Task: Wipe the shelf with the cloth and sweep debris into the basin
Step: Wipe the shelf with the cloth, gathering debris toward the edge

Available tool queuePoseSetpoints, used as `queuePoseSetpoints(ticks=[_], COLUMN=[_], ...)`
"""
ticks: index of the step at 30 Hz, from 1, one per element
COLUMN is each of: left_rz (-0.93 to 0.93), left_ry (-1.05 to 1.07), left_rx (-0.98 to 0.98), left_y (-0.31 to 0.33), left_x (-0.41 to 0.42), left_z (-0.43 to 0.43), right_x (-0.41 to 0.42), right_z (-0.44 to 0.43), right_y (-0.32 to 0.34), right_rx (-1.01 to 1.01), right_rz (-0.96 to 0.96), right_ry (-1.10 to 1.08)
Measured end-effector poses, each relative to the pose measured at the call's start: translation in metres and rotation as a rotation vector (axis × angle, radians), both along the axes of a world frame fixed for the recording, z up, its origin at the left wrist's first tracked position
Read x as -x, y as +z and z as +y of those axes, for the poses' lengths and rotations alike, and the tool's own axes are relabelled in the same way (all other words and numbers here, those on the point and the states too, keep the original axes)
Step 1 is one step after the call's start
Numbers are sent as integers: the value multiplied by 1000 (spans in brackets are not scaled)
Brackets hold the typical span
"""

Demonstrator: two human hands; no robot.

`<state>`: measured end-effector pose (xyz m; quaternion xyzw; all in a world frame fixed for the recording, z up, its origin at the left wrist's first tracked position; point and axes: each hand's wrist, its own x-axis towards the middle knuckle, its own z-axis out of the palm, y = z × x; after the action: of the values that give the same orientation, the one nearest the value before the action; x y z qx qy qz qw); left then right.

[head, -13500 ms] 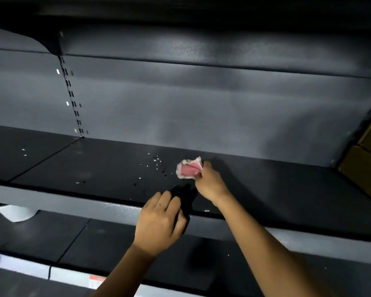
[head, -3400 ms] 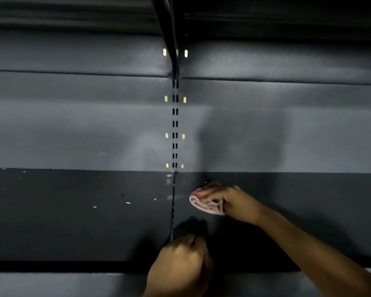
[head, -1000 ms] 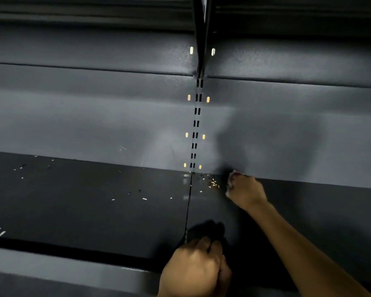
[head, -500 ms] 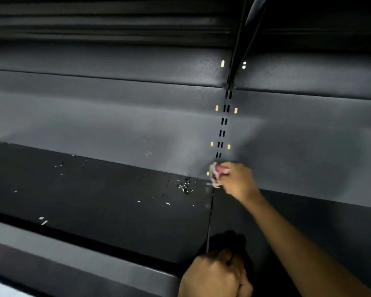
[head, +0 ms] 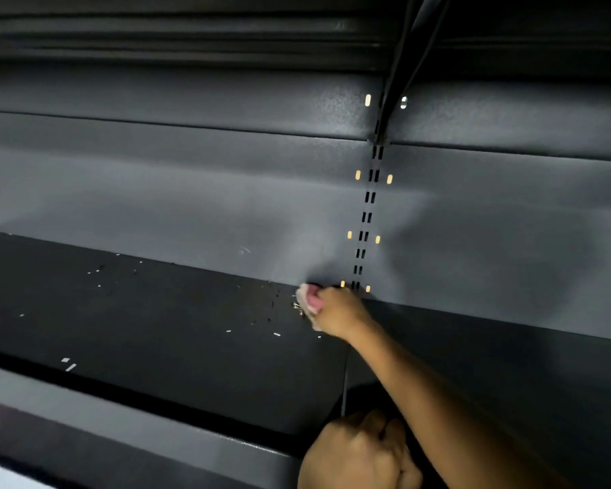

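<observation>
My right hand grips a bunched pink cloth and presses it onto the dark shelf, right against the back wall. A small heap of debris lies at the cloth's left edge. More white and dark specks are scattered leftwards over the shelf. My left hand is curled into a fist at the shelf's front edge, near the bottom of the view. Whatever its fingers hold is hidden. No basin shows.
A seam between two shelf panels runs from front to back under my right forearm. The slotted upright climbs the grey back wall just right of the cloth. A bracket and an upper shelf hang overhead. A grey front lip bounds the shelf.
My right hand has slid the cloth leftwards along the back wall, across the seam, pushing the debris heap ahead of it. The left fist stays at the front edge.
</observation>
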<state>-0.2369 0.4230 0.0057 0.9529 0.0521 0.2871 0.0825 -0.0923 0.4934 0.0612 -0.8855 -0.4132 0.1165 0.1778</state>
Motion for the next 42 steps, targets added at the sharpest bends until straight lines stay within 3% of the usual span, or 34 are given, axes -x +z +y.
queuePoseSetpoints(ticks=[3, 6, 8, 13, 21, 25, 27, 29, 32, 36, 39, 42], left_rz=[35, -27, -77, -131, -75, -152, -195, -216, -276, -319, -298, -289], left_ry=[-22, 5, -4, 22, -3, -14, -40, -67, -64, 155, 282, 262], left_rx=[1, -36, -9, -65, -39, 5, 21, 4, 88, 126, 21, 3], left_y=[4, 4, 4, -2, 1, 4, 5, 6, 10, 6, -3, -7], left_x=[5, 4, 1, -2, 5, 13, 15, 18, 35, 66, 76, 76], left_z=[2, 5, 3, 2, 1, 2, 4, 7, 18, 54, 76, 76], right_x=[16, 5, -13, -44, 16, 40, 36, 21, 3, 7, 34, 70], right_z=[13, -13, -40, -88, -17, 1, -10, -32, -70, -94, -78, -47], right_y=[14, 29, 30, -1, -8, 1, 11, 17, 15, -4, -2, -2], right_rx=[-231, -392, -350, 27, 34, -209, -415, -497, -376, -71, -50, -25], right_rz=[199, -8, -104, -188, -242, 181, 216, 118, 97, -73, -153, -179], right_ry=[55, -26, -85, -194, 95, 214, 111, 30, 26, 83, 142, 167])
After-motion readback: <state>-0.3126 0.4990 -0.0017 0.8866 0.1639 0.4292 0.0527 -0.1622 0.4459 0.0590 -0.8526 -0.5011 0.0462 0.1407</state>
